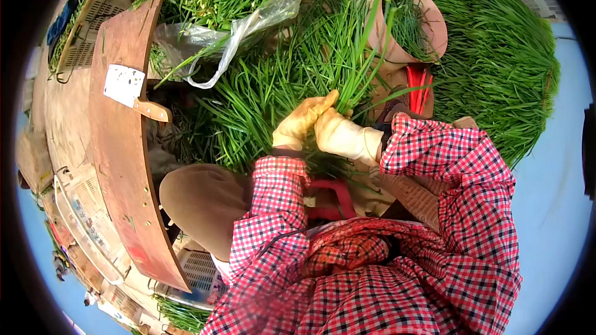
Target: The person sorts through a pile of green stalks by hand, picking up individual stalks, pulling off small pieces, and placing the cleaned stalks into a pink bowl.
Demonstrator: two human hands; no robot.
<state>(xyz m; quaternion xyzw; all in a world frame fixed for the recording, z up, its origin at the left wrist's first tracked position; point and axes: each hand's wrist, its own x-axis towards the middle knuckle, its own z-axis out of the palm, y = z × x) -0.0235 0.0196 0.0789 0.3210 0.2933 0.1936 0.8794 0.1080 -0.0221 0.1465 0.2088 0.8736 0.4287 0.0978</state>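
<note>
My right hand (347, 136), in a pale cloth glove, is closed around the lower ends of a small bunch of long green chives (357, 77). The stalks fan upward and away from me. My left hand (301, 124), in a yellowed glove, meets it from the left. Its fingers are pressed together at the same stalks, and their tips are partly hidden. Below and beyond both hands lies a loose heap of chives (248, 102).
A wooden board (118, 149) on the left bears a cleaver (127, 85). Beyond the heap lies a plastic bag (233, 40) of cut greens. A pink bucket (431, 25) holds more stalks, beside a large stack of chives (496, 62). Plastic crates (90, 217) stand far left.
</note>
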